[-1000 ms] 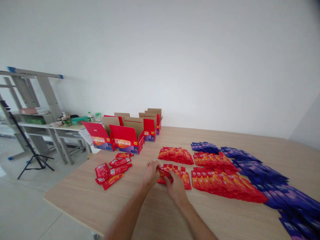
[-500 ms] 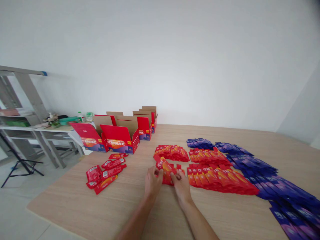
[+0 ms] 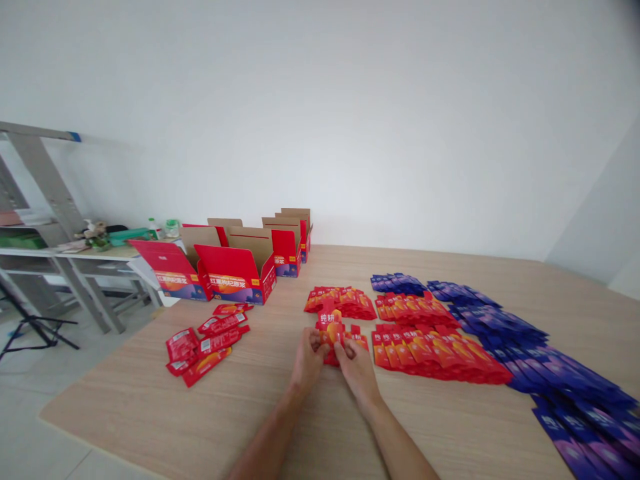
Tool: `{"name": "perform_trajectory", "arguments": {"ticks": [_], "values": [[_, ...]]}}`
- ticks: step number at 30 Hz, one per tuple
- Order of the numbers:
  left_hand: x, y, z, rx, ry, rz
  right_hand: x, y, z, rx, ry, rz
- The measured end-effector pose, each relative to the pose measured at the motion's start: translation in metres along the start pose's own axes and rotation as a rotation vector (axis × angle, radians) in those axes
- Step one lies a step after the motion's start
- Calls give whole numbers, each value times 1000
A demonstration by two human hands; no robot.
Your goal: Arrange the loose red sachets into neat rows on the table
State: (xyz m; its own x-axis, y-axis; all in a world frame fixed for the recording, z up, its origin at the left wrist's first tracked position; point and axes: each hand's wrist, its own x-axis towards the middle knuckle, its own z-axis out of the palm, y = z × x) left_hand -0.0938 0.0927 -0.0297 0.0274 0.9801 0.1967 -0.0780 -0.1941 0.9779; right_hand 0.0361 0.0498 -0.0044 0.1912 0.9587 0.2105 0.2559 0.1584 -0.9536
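Note:
Between my two hands is a red sachet [image 3: 330,320] with an orange print and white lettering, its face towards me. My left hand [image 3: 309,357] pinches its left edge, and my right hand [image 3: 354,367] grips its right side with thumb and fingers. Under and behind it, partly hidden by my hands, lie more red sachets [image 3: 359,339]. A fanned row of red sachets [image 3: 343,301] lies just beyond, and two more overlapping rows [image 3: 435,353] spread to the right of my right hand.
Loose red sachets [image 3: 213,343] lie scattered at the left of the wooden table [image 3: 200,427]. Open red cartons [image 3: 235,280] stand behind them. Blue-purple sachets [image 3: 560,373] lie in overlapping rows at the right. Beyond the table's left edge are a side desk and a black tripod [image 3: 35,323].
The held sachet has turned from a leftward tilt to nearly upright. My right hand has shifted slightly left, closer to my left hand. The whole view has moved a little.

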Motion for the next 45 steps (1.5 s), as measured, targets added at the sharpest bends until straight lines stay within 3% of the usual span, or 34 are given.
{"name": "perform_trajectory", "arguments": {"ticks": [4, 10, 15, 19, 22, 25, 29, 40, 45], "values": [[-3, -1, -1, 105, 0, 47, 0, 1, -1, -167, 52, -77], [-3, 6, -5, 242, 40, 40, 0, 1, 0, -179, 28, -1], [11, 4, -33, 225, 159, -42, -4, 5, 0, -286, 72, -95], [20, -7, -58, 453, 228, -161, -4, 10, 2, -496, 69, -202], [20, -10, -64, 625, 188, -204, -6, 12, 5, -623, 32, -285], [16, -7, -63, 747, 127, -214, -11, 15, 7, -751, -5, -301], [11, 0, -56, 873, 76, -175, -19, 21, 10, -878, -94, -203], [-5, 7, -48, 1265, 56, -70, -18, 25, 13, -941, -156, -90], [-6, 13, -46, 1204, 61, 30, -17, 27, 12, -951, -172, -75]]}}
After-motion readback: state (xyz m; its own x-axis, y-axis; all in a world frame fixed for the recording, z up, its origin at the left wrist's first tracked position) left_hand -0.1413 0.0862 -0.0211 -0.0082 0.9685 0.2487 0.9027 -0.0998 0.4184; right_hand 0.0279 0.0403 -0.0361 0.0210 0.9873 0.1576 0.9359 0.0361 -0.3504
